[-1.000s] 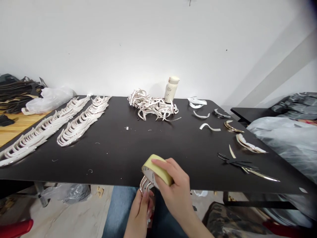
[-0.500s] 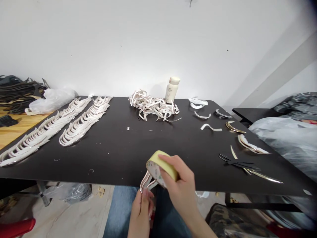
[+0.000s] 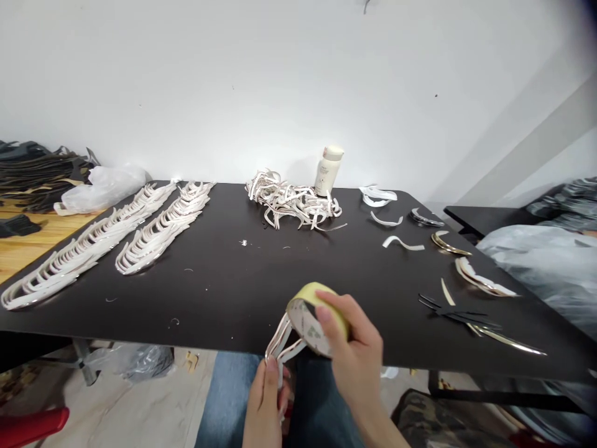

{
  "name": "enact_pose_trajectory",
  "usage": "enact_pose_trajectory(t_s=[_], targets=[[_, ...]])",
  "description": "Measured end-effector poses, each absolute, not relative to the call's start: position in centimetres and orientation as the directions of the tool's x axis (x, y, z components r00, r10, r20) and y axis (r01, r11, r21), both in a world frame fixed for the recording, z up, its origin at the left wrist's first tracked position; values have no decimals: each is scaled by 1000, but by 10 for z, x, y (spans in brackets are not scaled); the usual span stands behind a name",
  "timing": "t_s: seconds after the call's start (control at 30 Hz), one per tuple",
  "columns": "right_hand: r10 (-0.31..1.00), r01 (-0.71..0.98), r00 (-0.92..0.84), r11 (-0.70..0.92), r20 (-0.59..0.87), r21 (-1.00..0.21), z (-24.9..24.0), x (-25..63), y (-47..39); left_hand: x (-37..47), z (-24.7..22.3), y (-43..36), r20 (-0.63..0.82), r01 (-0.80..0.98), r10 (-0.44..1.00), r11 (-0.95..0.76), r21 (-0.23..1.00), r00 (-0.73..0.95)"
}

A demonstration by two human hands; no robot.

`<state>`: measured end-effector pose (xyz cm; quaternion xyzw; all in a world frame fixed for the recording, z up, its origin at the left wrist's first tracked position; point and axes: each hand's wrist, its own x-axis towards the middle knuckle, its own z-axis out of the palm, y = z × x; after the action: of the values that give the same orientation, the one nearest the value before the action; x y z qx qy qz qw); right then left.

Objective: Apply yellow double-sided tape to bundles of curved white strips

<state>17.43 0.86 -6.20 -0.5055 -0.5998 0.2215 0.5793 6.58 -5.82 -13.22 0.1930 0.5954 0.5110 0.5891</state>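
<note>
- Table (image 3: pixel 224 267): spans the middle of the frame, before the wall (image 3: pixel 200 93).
- Outer strip row (image 3: pixel 88 246): on the table's left, running toward the wall; inner strip row (image 3: pixel 158 233) just right of its far part.
- Strip heap (image 3: pixel 291 202): upper centre, touching the bottle (image 3: pixel 328 172) at its right rear.
- Crossed strips (image 3: pixel 466 318): right of frame, on the table; curved strip stacks (image 3: pixel 482 279) behind them.
- Tape roll (image 3: pixel 308 326): lower centre, in the right hand (image 3: pixel 357 351).
- Held strips (image 3: pixel 280 339): left of the roll, in the left hand (image 3: pixel 265 398).
- Plastic bag (image 3: pixel 105 188): upper left, beyond the outer strip row.
</note>
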Motion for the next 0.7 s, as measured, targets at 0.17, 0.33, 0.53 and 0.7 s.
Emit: enact_pose_trajectory(t_s=[0.17,0.33,0.53,0.7], targets=[[879,468,33,407,476,-784,-74,166,4,68,-134,-58,-505,-412,827,381,828,-249],[920,519,-102,373,378,-769,-77,160,8,64,-133,-58,-530,-383,815,424,821,-234],[882,412,204,315,424,-855,-60,178,20,69,-139,-56,-436,-311,869,358,880,-235],[902,574,-25,366,431,-733,-75,165,13,70,-139,-54,-480,-369,854,388,844,-201]])
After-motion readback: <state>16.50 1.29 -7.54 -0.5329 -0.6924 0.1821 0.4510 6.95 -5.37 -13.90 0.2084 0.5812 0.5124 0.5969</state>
